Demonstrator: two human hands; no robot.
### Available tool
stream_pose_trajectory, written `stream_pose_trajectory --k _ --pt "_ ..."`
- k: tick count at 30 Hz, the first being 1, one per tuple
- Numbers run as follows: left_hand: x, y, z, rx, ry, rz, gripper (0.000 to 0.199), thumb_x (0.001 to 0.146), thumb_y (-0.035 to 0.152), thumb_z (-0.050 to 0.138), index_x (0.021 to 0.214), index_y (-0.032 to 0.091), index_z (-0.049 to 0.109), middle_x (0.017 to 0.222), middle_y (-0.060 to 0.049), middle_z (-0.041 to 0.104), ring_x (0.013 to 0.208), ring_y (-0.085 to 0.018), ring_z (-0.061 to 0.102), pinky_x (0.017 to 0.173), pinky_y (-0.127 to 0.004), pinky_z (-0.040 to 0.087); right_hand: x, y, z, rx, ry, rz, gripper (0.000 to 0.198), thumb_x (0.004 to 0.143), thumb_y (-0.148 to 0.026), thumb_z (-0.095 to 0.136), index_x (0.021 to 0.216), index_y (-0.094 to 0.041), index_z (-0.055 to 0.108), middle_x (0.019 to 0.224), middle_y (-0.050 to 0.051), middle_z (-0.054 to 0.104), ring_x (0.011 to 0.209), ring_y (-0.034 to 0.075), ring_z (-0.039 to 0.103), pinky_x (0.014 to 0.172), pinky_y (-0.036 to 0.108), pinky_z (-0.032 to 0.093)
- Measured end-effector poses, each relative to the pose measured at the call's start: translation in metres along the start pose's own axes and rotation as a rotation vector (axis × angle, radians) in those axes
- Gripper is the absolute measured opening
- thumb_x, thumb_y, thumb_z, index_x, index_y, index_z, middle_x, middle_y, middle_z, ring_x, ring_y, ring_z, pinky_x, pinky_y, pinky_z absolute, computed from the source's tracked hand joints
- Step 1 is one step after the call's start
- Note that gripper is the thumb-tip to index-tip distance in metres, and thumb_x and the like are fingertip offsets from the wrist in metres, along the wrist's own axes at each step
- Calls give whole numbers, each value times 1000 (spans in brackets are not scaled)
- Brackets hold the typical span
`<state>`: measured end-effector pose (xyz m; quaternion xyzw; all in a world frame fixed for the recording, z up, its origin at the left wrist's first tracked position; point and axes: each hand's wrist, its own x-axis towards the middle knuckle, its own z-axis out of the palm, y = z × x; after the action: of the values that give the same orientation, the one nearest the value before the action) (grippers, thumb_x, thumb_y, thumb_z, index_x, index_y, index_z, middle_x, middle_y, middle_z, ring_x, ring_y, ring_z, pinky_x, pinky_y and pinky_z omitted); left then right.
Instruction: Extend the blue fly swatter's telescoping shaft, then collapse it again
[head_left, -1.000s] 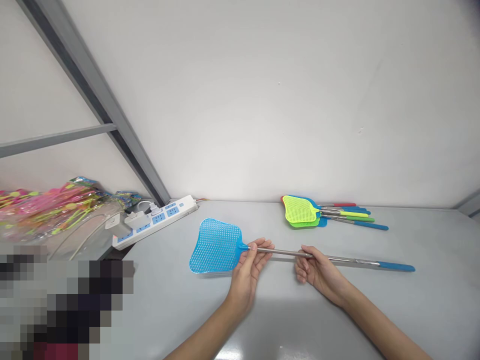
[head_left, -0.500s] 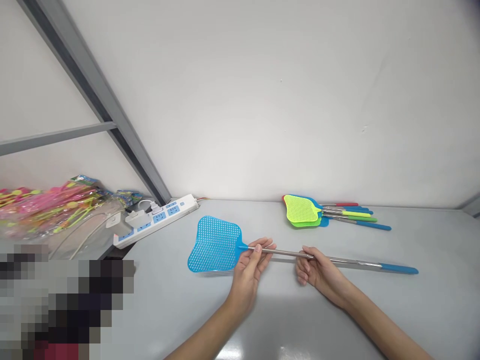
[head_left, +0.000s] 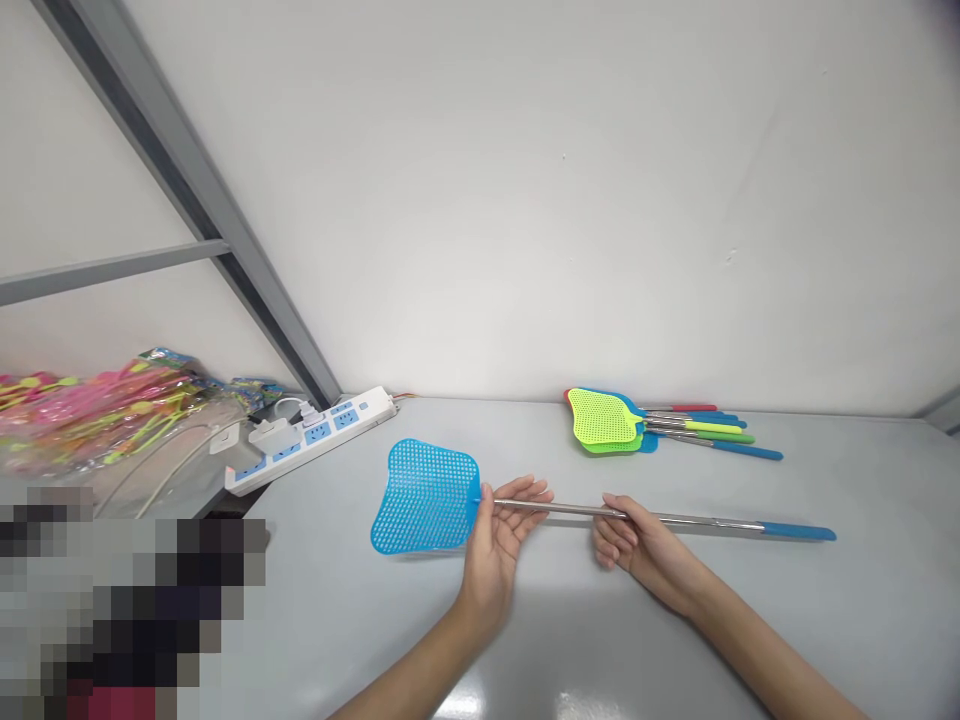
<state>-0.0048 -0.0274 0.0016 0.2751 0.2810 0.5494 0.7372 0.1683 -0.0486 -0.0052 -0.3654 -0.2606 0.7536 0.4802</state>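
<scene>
A blue fly swatter [head_left: 427, 500] with a perforated head, a metal telescopic shaft and a blue grip lies across in front of me, its head to the left. My left hand [head_left: 495, 550] holds it at the neck, thumb against the base of the head. The fingers of that hand are loosely spread behind and under the shaft, palm turned up. Farther right, my right hand [head_left: 637, 545] pinches the middle of the shaft between thumb and forefinger, the other fingers curled. The shaft appears extended, and the blue grip reaches to the right beyond this hand.
Near the wall lies a pile of several fly swatters [head_left: 604, 420] in yellow, green, blue and red. A white power strip [head_left: 319, 440] with plugs sits at the left, beside colourful plastic-wrapped goods [head_left: 112, 410]. A grey metal frame [head_left: 225, 230] rises there. A blurred patch covers the lower left.
The swatter's head has tilted and shifted slightly left and down. My left thumb has moved to the base of the head, and its fingers have opened more. My right hand stays nearly still.
</scene>
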Motion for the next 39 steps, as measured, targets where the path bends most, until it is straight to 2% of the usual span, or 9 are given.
stream_pose_trajectory --k 3,9,14,17,23,32,35,39 --pt "0 -1 -1 14 7 38 48 80 47 30 96 11 56 94 -13 62 92 -24 56 85 -38 37 -2 0 1 -4 -17 22 44 77 -37 44 41 -19 28 45 -3 28 48 11 34 51 28 31" --pt "1 -4 -3 98 56 162 43 80 47 26 103 18 48 90 -8 62 82 -21 58 77 -37 39 -6 3 1 63 -59 154 43 78 -34 40 39 -18 28 42 -3 26 46 11 34 42 25 22" --pt "4 -3 -6 157 61 254 44 81 44 23 93 15 54 89 -9 62 86 -22 56 78 -36 37 -6 5 3 71 -51 192 43 77 -33 40 37 -19 28 40 -4 25 44 11 35 46 26 27" --pt "5 -2 -7 181 73 242 41 81 41 26 82 14 58 85 -9 62 86 -22 56 79 -36 37 -6 6 5 57 -41 171 43 76 -34 41 38 -19 28 41 -4 26 44 11 36 48 27 28" --pt "1 0 -5 202 63 176 36 79 38 34 75 14 60 77 -8 62 77 -20 57 74 -33 39 -5 6 5 69 -18 163 43 75 -34 42 38 -19 26 41 -4 25 44 11 35 49 27 29" --pt "1 0 -3 190 113 144 30 78 40 37 69 17 53 64 -1 54 63 -13 51 65 -27 40 -5 5 2 86 -9 165 43 76 -33 41 38 -19 27 40 -4 26 44 11 36 50 27 29" --pt "3 0 -1 210 178 190 25 76 40 41 66 18 48 61 2 51 59 -10 49 61 -24 39 -5 4 2 88 -2 161 42 75 -33 42 38 -19 27 41 -4 26 45 11 36 50 27 29" --pt "5 0 -1 263 331 265 25 70 42 51 63 18 46 58 4 48 55 -9 47 58 -22 38 -4 4 2 90 11 159 43 74 -34 44 38 -19 27 42 -4 26 45 11 35 51 28 30"
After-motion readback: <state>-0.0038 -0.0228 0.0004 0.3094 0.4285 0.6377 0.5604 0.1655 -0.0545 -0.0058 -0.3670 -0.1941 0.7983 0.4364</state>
